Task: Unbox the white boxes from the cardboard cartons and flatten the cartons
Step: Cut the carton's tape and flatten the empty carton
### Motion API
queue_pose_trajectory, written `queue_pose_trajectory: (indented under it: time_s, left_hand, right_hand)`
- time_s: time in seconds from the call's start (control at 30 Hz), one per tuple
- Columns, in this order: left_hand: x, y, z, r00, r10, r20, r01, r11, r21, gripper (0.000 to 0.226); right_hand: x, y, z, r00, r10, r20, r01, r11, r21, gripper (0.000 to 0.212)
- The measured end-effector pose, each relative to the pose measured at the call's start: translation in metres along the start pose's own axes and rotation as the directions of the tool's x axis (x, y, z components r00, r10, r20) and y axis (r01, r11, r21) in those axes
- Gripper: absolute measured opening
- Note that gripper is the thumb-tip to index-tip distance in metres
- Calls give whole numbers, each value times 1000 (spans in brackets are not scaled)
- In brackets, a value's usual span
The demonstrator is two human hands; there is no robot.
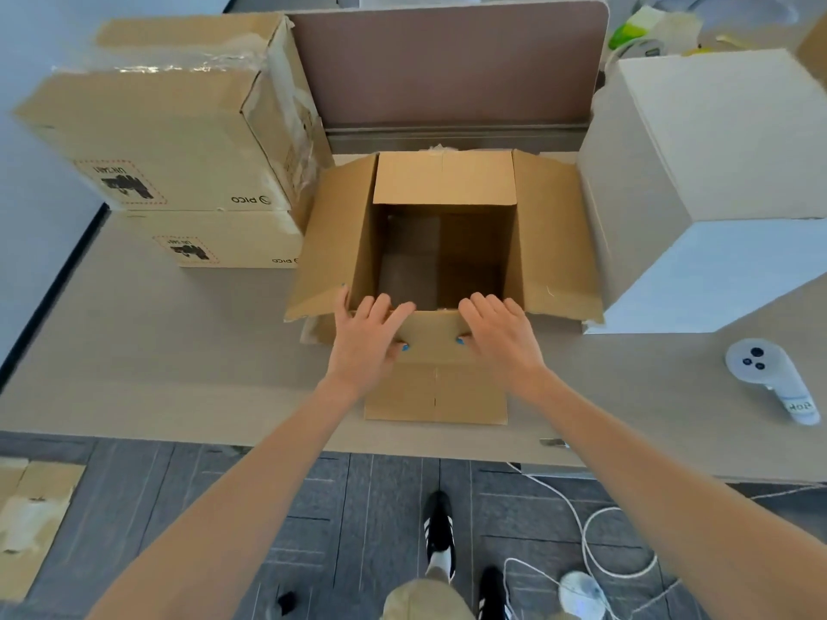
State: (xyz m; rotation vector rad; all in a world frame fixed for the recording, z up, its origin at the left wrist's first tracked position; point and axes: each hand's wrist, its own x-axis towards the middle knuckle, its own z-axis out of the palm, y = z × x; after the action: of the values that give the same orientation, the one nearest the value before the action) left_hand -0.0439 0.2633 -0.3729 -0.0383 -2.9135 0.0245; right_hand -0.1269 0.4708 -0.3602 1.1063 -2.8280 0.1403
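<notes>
Here, two taped cartons [170,140] stand stacked at the left of the table [134,351], just beside the open carton [550,234] at centre, flaps spread. The left hand [371,333] and right hand [496,328] grip its near rim, fingers over the edge, thumbs beneath. A white box [716,172] crowds its right flap; a white controller [769,378] lies nearer.

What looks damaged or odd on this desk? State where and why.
The top carton of the left stack has torn, crumpled tape across its lid; printing on it and on the lower carton reads upside down. The open carton, held by the left hand and right hand, looks sound.
</notes>
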Motion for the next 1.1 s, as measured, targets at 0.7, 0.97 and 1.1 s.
queue_pose_trajectory:
  time_s: [0.7,0.97,1.1]
  left_hand:
    - [4,-19,-21,986,156,66,-153,987,-52,53]
    - [38,-25,-27,996,75,44,-70,991,-112,35]
    - [61,-28,-18,999,28,38,-23,991,-133,38]
  right_hand:
    - [-2,4,-18,995,-72,64,63,990,127,32]
    - [25,11,-30,998,27,-50,-16,978,209,26]
    - [56,17,-28,996,69,-52,-57,979,197,30]
